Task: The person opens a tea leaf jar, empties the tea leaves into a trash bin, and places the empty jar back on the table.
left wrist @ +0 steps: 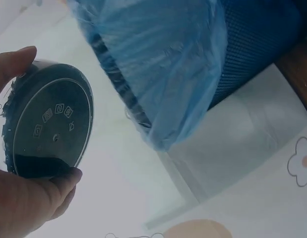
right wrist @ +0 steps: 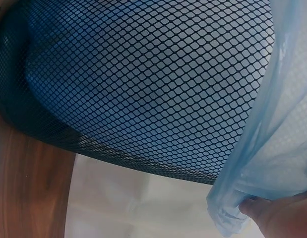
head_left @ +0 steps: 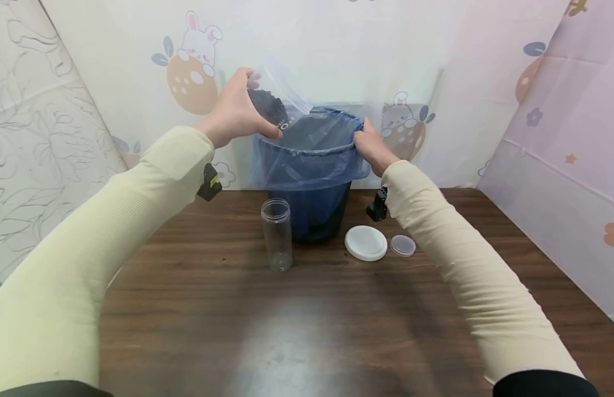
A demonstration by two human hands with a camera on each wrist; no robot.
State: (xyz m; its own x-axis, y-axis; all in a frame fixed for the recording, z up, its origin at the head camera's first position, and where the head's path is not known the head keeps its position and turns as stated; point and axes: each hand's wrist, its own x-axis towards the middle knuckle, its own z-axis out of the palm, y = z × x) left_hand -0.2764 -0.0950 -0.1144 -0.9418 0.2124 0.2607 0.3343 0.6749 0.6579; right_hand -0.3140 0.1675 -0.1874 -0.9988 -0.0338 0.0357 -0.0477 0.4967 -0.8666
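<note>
My left hand [head_left: 234,110] grips a clear plastic jar [head_left: 269,106] near its base, with dark, flaky contents packed at the bottom end. The jar is tilted, its mouth pointing down to the right over the bin's opening. In the left wrist view, the round base of the jar [left wrist: 54,124] shows moulded marks, with thumb and fingers on either side. On the far right side of the rim, my right hand [head_left: 373,146] holds the blue bag [head_left: 311,168] that lines a dark mesh waste bin [right wrist: 153,94]. The right thumb [right wrist: 272,210] presses on the bag's folded edge.
An uncovered clear jar [head_left: 277,237] stands upright in front of the bin. To its right, a white lid [head_left: 366,242] and a small translucent disc [head_left: 403,246] lie on the wooden table [head_left: 297,331]. Patterned cloth [head_left: 326,49] hangs behind the bin. A few dark specks dot the tabletop.
</note>
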